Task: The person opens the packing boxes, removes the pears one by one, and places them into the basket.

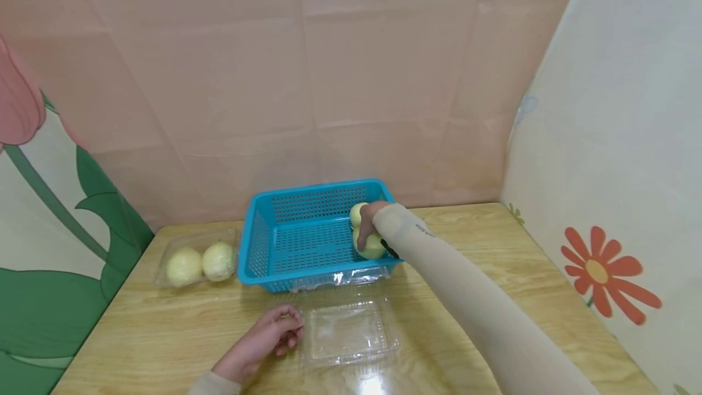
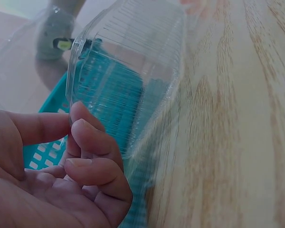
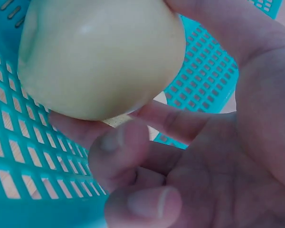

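My right hand (image 1: 368, 219) reaches into the right end of a blue plastic basket (image 1: 249, 245) and grips a pale yellow-green apple (image 1: 371, 249). In the right wrist view the thumb and fingers curl round that apple (image 3: 102, 57), close to the basket's slotted wall (image 3: 19, 142). Another apple (image 1: 358, 214) lies just behind it, partly covered by the hand. On the table in front, a clear plastic clamshell box (image 1: 351, 331) stands open, its lid toward the basket. My left hand (image 1: 276, 331) pinches the box's left rim between thumb and forefinger, as the left wrist view (image 2: 76, 95) shows.
Left of the basket, a clear box (image 1: 167, 261) with two similar apples (image 1: 184, 266) sits on the wooden table (image 1: 164, 328). A pink-beige cloth (image 1: 329, 78) hangs behind the table. Flower-printed sheets (image 1: 611, 157) stand at both sides.
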`<state>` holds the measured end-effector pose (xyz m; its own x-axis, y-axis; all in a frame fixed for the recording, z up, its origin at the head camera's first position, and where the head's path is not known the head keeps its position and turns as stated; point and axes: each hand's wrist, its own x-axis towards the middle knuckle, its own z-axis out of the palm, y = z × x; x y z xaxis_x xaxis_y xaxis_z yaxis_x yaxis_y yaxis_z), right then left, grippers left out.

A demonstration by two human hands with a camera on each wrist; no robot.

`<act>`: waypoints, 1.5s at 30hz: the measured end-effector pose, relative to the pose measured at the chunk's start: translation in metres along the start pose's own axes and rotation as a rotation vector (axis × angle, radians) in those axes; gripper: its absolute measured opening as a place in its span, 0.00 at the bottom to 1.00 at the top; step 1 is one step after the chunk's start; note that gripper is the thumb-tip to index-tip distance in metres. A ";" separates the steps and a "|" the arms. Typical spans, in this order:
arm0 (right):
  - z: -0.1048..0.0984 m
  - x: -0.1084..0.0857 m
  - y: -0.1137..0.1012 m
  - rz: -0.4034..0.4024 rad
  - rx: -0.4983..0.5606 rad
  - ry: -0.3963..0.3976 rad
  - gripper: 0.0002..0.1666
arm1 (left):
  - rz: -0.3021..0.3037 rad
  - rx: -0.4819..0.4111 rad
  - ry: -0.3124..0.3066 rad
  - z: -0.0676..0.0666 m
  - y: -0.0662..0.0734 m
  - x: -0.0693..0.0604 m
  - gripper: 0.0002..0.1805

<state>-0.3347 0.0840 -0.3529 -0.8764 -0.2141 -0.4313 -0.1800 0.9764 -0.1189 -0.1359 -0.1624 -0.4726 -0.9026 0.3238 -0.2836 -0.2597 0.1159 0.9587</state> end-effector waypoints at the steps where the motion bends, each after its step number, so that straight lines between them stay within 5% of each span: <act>1: 0.001 0.003 0.000 -0.005 0.005 0.008 0.43 | 0.001 0.001 0.001 0.000 0.000 0.000 0.09; 9: 0.005 0.024 0.003 -0.038 0.016 0.022 0.39 | 0.002 -0.001 -0.002 0.000 0.001 0.000 0.09; 31: 0.004 0.000 0.024 -0.158 0.062 0.023 0.19 | 0.007 -0.018 0.002 0.001 0.000 0.000 0.09; 39: 0.005 -0.030 0.035 -0.352 0.058 0.277 0.11 | 0.002 -0.018 0.004 0.001 0.001 0.000 0.09; 45: 0.020 -0.059 0.042 -0.343 0.145 0.482 0.08 | 0.000 -0.021 0.001 0.000 0.000 0.000 0.09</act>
<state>-0.2811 0.1369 -0.3506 -0.8890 -0.4462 0.1028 -0.4546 0.8333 -0.3145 -0.1357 -0.1621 -0.4725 -0.9027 0.3232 -0.2840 -0.2670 0.0967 0.9588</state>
